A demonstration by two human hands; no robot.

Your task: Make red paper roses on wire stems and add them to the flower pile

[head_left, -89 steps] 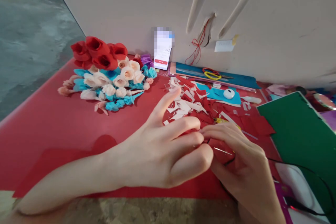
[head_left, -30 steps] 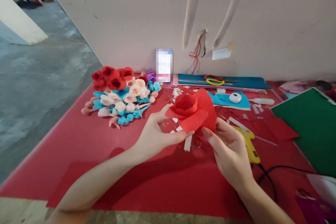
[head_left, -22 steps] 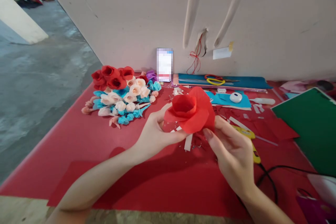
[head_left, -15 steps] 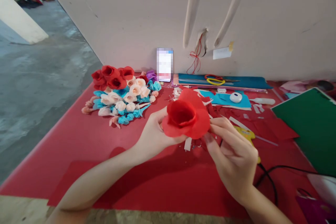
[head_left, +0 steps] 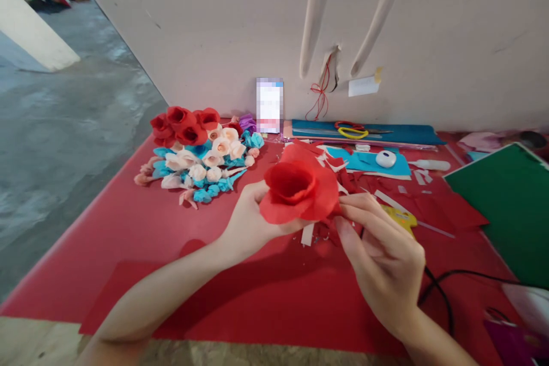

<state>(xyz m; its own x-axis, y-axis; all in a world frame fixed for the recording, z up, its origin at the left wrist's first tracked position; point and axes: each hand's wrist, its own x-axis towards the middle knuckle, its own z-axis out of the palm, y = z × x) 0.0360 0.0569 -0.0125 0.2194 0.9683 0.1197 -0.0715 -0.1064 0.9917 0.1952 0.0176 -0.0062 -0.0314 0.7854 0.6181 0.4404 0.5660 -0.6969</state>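
A red paper flower (head_left: 319,189) with a rolled centre and broad outer petals is held above the red table, its opening tilted toward me. My left hand (head_left: 251,220) is closed around its underside from the left; those fingertips are hidden beneath the petals. On the right, my right hand (head_left: 380,246) pinches the flower's right edge, or a red paper piece there, between thumb and fingers. Under the flower lie white and red paper scraps (head_left: 307,234). Behind my right hand sits a yellow glue gun (head_left: 400,216), partly covered.
Finished paper flowers (head_left: 201,154) are heaped at the back left. A lit phone (head_left: 269,106) leans on the wall. Scissors (head_left: 354,131) rest on blue paper, near a white round device (head_left: 385,158). At right are a green board (head_left: 508,211) and a black cord (head_left: 446,297).
The flower has shifted slightly left and turned a little, so its opening faces more to the left. Both hands keep their hold, the right barely moving.
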